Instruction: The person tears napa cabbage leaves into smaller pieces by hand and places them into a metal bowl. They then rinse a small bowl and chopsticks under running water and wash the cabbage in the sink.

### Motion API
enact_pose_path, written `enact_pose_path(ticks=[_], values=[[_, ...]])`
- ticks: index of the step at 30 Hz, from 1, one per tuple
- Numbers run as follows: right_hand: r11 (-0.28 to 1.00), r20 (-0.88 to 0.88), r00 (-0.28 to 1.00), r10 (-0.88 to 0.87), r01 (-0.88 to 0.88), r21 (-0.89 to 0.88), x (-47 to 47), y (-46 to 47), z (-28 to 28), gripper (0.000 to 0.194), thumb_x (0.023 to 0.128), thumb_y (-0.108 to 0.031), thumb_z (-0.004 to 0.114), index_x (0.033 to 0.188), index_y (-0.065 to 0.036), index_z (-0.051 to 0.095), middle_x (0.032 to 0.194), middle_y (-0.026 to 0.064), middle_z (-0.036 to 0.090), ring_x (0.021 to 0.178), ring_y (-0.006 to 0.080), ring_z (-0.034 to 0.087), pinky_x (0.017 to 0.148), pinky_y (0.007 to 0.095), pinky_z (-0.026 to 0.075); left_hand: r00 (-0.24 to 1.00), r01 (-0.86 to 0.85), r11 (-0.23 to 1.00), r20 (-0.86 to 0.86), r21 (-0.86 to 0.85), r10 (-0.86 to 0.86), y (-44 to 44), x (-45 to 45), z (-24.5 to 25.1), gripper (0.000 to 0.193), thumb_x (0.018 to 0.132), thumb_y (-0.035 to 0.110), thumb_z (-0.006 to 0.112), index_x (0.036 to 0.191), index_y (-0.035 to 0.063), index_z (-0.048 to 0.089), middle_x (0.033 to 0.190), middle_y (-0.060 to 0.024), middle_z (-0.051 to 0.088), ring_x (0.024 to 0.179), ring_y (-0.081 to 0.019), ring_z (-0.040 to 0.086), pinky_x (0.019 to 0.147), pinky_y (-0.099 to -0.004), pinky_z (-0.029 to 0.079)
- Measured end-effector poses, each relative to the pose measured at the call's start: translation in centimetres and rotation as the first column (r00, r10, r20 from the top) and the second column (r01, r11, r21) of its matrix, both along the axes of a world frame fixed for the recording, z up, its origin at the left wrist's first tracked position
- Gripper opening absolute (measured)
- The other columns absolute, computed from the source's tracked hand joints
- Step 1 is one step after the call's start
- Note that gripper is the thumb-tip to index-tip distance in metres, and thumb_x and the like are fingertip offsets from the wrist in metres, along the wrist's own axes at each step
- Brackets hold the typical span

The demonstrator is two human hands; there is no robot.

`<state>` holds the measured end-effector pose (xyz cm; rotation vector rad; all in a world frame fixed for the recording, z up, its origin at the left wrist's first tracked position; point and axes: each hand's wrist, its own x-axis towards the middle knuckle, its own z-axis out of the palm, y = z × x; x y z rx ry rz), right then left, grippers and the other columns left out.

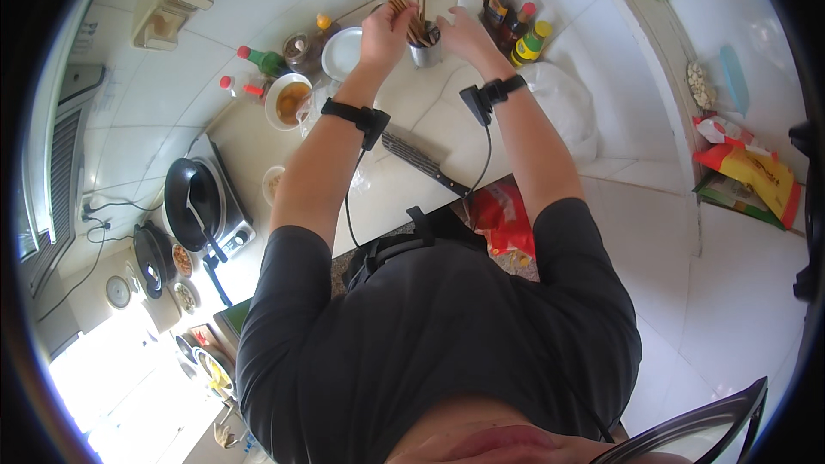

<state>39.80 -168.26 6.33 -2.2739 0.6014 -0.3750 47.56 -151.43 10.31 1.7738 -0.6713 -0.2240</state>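
My left hand [385, 35] grips several wooden chopsticks [399, 2] at the back of the counter. Their lower ends reach down toward a metal utensil holder [427, 53], where more chopsticks stand. Just right of that holder is my right hand [469, 37], its fingers apart and nothing seen in them. A white plate [341, 53] lies to the left of my left hand. Nearer my body, a kitchen knife [422, 164] with a dark patterned blade and black handle rests on the counter between my forearms.
A white bowl [288, 101] of what looks like raw egg stands left, near a green bottle [263, 62]. Sauce bottles [515, 22] crowd the back right corner beside a white plastic bag [562, 106]. Farther left, a black wok [192, 204] sits on a cooktop [242, 235].
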Motion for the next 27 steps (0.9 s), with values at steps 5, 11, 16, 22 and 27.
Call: enact_pose_path(ticks=[5, 11, 16, 22, 27], values=[[0.977, 0.199, 0.979, -0.037, -0.006, 0.212, -8.5, -0.8, 6.9, 0.035, 0.103, -0.027, 0.064, 0.133, -0.01, 0.062, 0.105, 0.0117, 0.072, 0.092, 0.0198, 0.07, 0.08, 0.0321, 0.055, 0.977, -0.055, 0.976, 0.212, 0.21, 0.01, -0.8, -0.7, -2.0, 0.028, 0.094, 0.012, 0.077, 0.117, -0.0009, 0.071, 0.102, -0.0098, 0.078, 0.091, -0.0138, 0.074, 0.082, -0.0297, 0.058], [0.952, 0.575, 0.817, -0.041, -0.144, 0.271, -20.4, 3.1, 19.7, 0.018, 0.105, -0.01, 0.063, 0.12, 0.0, 0.068, 0.097, 0.0048, 0.069, 0.075, 0.006, 0.057, 0.067, 0.0183, 0.044, 0.921, 0.009, 0.999, 0.388, 0.043, -0.026, 4.2, -2.7, 1.6, 0.03, 0.093, 0.019, 0.076, 0.114, -0.0004, 0.07, 0.095, -0.0112, 0.077, 0.088, -0.0221, 0.074, 0.085, -0.0361, 0.058], [0.851, 0.867, 0.349, 0.355, -0.506, -0.145, -24.7, 8.4, 25.0, 0.027, 0.102, -0.025, 0.063, 0.11, 0.001, 0.067, 0.091, 0.0063, 0.067, 0.071, 0.0103, 0.056, 0.063, 0.0226, 0.042, 0.991, 0.0, 0.986, 0.134, 0.167, -0.023, 14.6, -6.3, 8.1, 0.041, 0.095, 0.012, 0.075, 0.13, -0.0063, 0.064, 0.122, -0.0205, 0.074, 0.113, -0.0282, 0.074, 0.094, -0.0348, 0.06], [0.473, 0.674, 0.219, 0.705, -0.854, -0.217, -24.3, 14.2, 25.6, 0.039, 0.101, -0.039, 0.059, 0.107, -0.002, 0.065, 0.089, 0.0061, 0.063, 0.07, 0.0127, 0.052, 0.061, 0.0263, 0.038, 0.972, -0.217, 0.948, -0.04, 0.233, 0.232, 34.3, -14.2, 12.7, 0.025, 0.097, 0.0, 0.07, 0.121, -0.0056, 0.07, 0.105, -0.0124, 0.076, 0.1, -0.0178, 0.073, 0.091, -0.0293, 0.058], [0.098, 0.619, -0.065, 0.783, -0.969, -0.226, -23.1, 23.7, 27.1, 0.049, 0.1, -0.051, 0.055, 0.105, -0.004, 0.063, 0.088, 0.0059, 0.06, 0.068, 0.0146, 0.05, 0.06, 0.0294, 0.035, 0.89, -0.455, 0.872, -0.052, -0.183, 0.454, 51.9, -22.1, 11.3, 0.019, 0.103, 0.004, 0.065, 0.121, -0.0003, 0.068, 0.096, -0.009, 0.074, 0.084, -0.0156, 0.071, 0.074, -0.0283, 0.058]])
